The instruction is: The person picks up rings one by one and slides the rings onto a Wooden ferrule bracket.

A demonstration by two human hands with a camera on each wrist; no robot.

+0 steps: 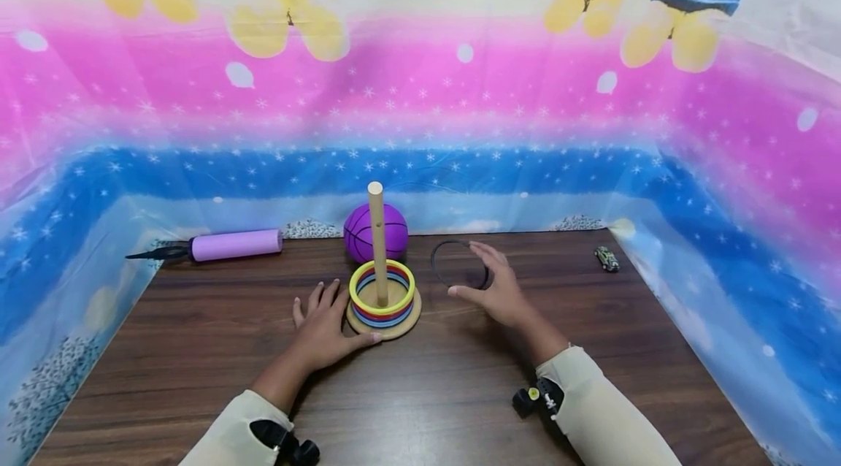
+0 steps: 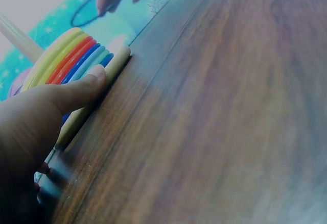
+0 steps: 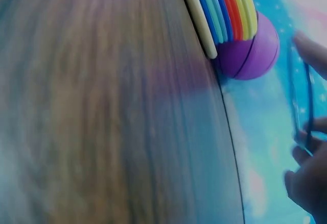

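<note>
A ring-toss stand with a round wooden base [image 1: 414, 323] and an upright wooden peg [image 1: 379, 247] stands mid-table. Stacked around the peg are several rings: yellow [image 1: 355, 291] on top, then red [image 2: 69, 60] and blue ones below. My left hand [image 1: 322, 334] rests beside the stand, fingers spread and fairly straight, its thumb [image 2: 87, 86] against the edge of the base. To the right of the stand, my right hand [image 1: 499, 291] holds a thin dark ring [image 1: 434, 270] between thumb and fingers, raised above the tabletop.
Behind the stand sits a purple ball [image 1: 356, 232] with black lines. A lilac hand pump [image 1: 236, 245] lies at the back left, and a small toy car [image 1: 607, 259] is at the back right. Printed cloth [image 1: 460, 166] hangs around the wooden table [image 1: 420, 407].
</note>
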